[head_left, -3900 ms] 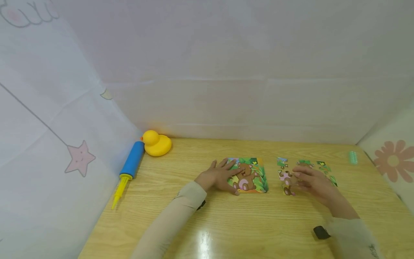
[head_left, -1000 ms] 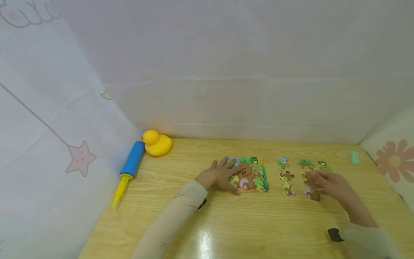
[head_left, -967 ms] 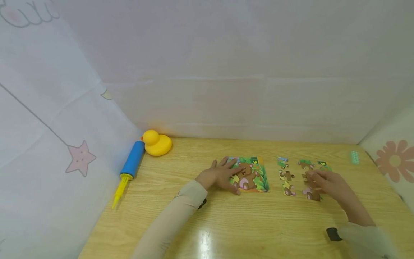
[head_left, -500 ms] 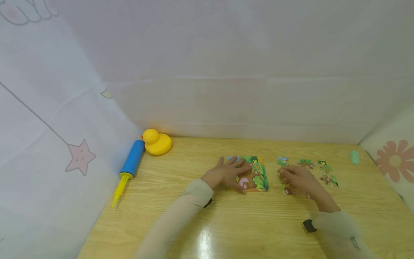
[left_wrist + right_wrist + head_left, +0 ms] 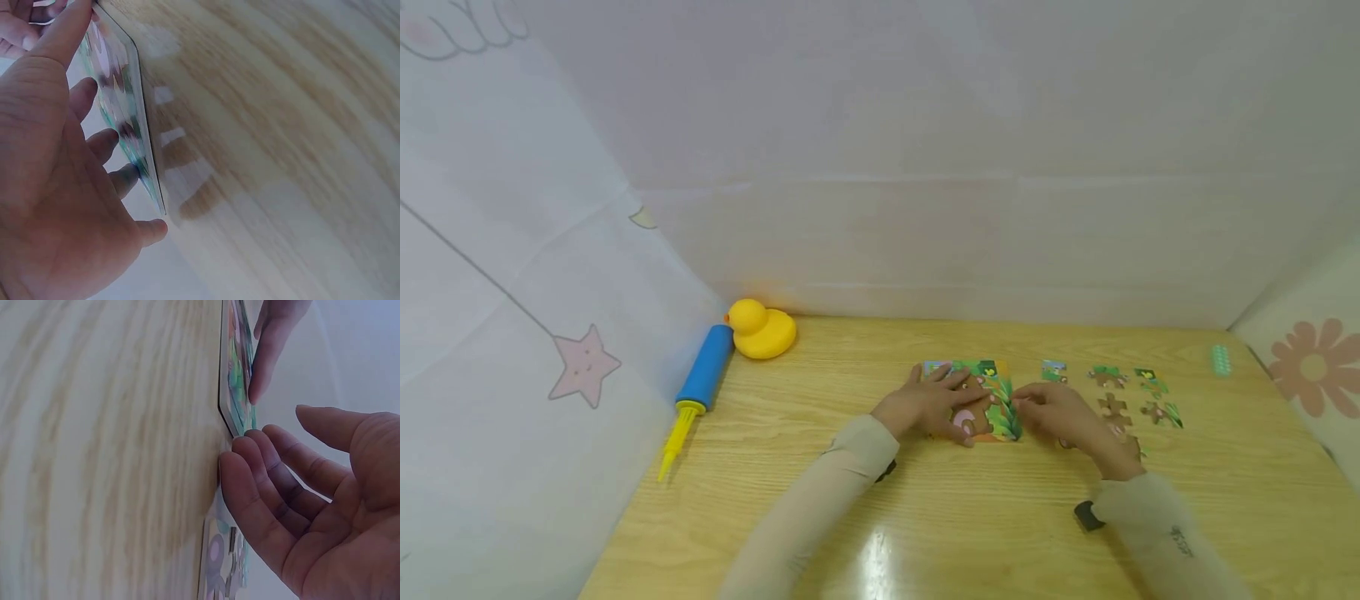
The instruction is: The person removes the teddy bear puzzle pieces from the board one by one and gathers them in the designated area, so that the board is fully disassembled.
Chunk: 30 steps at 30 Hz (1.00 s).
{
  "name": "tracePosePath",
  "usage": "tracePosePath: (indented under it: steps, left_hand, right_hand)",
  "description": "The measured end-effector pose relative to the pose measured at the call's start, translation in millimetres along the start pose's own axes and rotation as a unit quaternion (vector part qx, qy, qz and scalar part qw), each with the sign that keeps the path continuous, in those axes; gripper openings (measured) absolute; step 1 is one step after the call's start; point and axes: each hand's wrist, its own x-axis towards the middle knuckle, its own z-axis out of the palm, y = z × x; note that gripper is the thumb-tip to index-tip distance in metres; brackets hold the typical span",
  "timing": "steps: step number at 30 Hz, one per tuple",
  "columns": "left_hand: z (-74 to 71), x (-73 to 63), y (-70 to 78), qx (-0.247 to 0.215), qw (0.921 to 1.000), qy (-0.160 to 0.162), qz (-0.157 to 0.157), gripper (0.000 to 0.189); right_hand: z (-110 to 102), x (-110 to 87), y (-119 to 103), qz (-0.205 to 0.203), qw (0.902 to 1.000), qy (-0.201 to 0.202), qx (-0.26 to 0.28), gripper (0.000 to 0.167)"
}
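Note:
In the head view, my left hand (image 5: 925, 410) rests with spread fingers on a square bear-picture puzzle board (image 5: 1006, 387). The left wrist view shows several of its fingertips over the board's glossy face (image 5: 119, 94). My right hand (image 5: 1063, 417) is at the board's right edge, palm facing left. In the right wrist view, its fingers (image 5: 240, 481) are loosely bent beside the board's corner (image 5: 234, 422), thumb apart, and nothing shows between them. Loose jigsaw pieces (image 5: 1114, 408) lie in rows to the right; my right hand partly hides the left column.
A yellow rubber duck (image 5: 763, 330) sits at the back left of the wooden table (image 5: 850, 350). Beside it, a blue and yellow hand pump (image 5: 706, 367) leans toward the left cloth wall. A small green item (image 5: 1221, 360) lies at the back right. Printed cloth walls enclose the table.
My right hand has moved left, from the middle column of pieces across the left column to the board's edge. My left hand has shifted slightly right on the board.

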Motion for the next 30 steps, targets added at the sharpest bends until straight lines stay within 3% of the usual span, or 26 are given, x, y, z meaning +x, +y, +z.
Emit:
tracePosePath:
  steps: [7,21,30]
  left_hand:
    - [1.0,2.1,0.0,0.001,0.9999,-0.006,-0.011,0.091]
    - [-1.0,2.3,2.5,0.004,0.9998,-0.013,-0.017,0.091]
    - [-0.3,1.0,2.0,-0.005,0.9998,-0.009,-0.016,0.091]
  right_hand:
    - [6.7,8.0,3.3,-0.023,0.9991,0.001,-0.037,0.035]
    - [10.0,5.5,-0.3,-0.035,0.9989,-0.016,-0.026,0.032]
    - [10.0,4.9,2.8,-0.062,0.9974,0.011,-0.035,0.016]
